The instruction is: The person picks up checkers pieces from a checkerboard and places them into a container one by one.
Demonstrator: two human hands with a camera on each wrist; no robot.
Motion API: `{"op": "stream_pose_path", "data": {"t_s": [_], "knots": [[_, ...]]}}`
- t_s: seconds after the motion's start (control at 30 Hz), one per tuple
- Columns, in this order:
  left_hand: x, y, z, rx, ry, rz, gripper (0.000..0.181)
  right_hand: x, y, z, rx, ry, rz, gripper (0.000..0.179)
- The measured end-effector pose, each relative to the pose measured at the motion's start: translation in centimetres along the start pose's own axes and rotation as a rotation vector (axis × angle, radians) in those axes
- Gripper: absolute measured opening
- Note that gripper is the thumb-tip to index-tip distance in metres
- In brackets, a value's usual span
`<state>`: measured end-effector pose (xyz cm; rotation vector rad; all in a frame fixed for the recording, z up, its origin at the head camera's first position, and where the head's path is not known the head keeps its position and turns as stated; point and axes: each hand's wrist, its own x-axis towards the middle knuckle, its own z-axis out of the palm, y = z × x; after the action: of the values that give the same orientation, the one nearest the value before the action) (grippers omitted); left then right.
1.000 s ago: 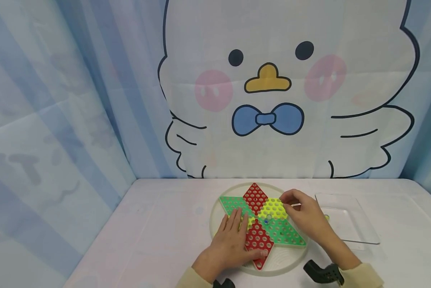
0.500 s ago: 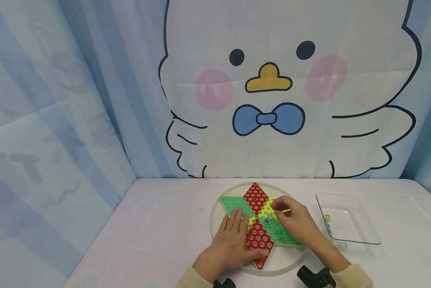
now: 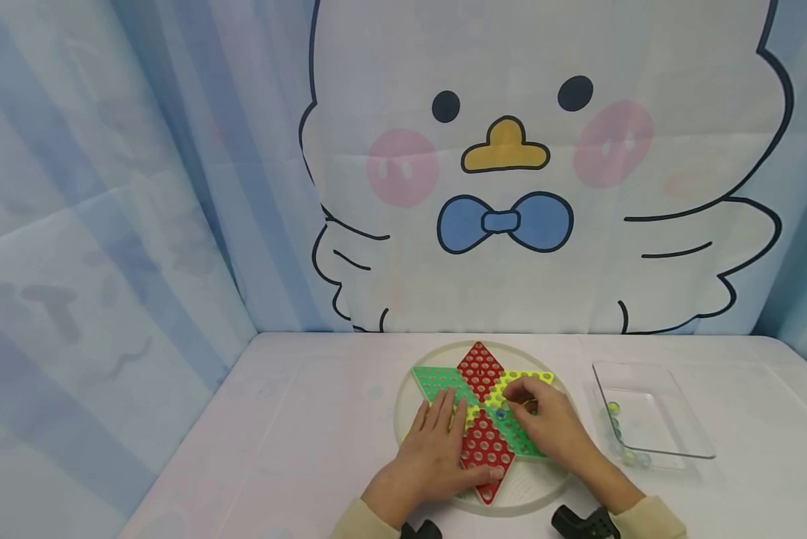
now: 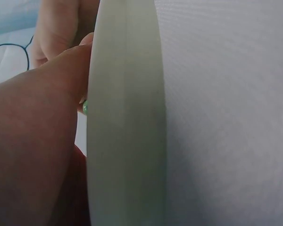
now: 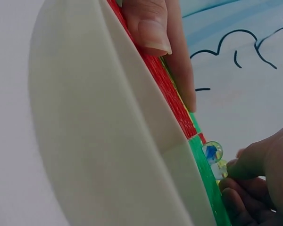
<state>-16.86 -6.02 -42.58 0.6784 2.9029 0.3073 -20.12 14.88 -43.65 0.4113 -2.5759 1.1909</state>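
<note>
A star-shaped Chinese checkers board point(image 3: 480, 365) in red, green and yellow lies on a round cream base point(image 3: 534, 486). My left hand point(image 3: 425, 453) rests flat across the board's left side, fingers straight and thumb on the lower red point. Over the yellow and green sections on the right, my right hand point(image 3: 548, 423) has thumb and fingertips together close to the centre. They pinch a clear marble with some yellow point(image 5: 220, 169), low at the board surface in the right wrist view. Beside it sits a clear marble with a blue swirl point(image 3: 501, 414). The curled fingers partly hide the pinched marble.
To the right, a clear plastic box point(image 3: 689, 419) stands on the pale tablecloth point(image 3: 296, 434), with several marbles point(image 3: 613, 408) along its left and front sides. A curtain with a cartoon bird point(image 3: 504, 292) hangs behind the table. Black wrist devices point(image 3: 584, 522) show near both cuffs.
My right hand has moved left and slightly down from the board's right edge toward the centre marbles, uncovering the box's left side. The left hand has stayed in place.
</note>
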Motion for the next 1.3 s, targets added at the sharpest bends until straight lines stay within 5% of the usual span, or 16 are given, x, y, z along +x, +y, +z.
{"op": "stream_pose_path", "data": {"t_s": [0.57,1.3], "knots": [[0.2,-0.1,0.1,0.018,-0.009,-0.009,0.106,-0.2,0.6,1.1,-0.050,0.042,-0.071,0.020],[0.3,0.0,0.2,0.017,-0.015,-0.008,0.107,0.2,0.0,-0.2,-0.007,0.037,-0.022,0.016]]}}
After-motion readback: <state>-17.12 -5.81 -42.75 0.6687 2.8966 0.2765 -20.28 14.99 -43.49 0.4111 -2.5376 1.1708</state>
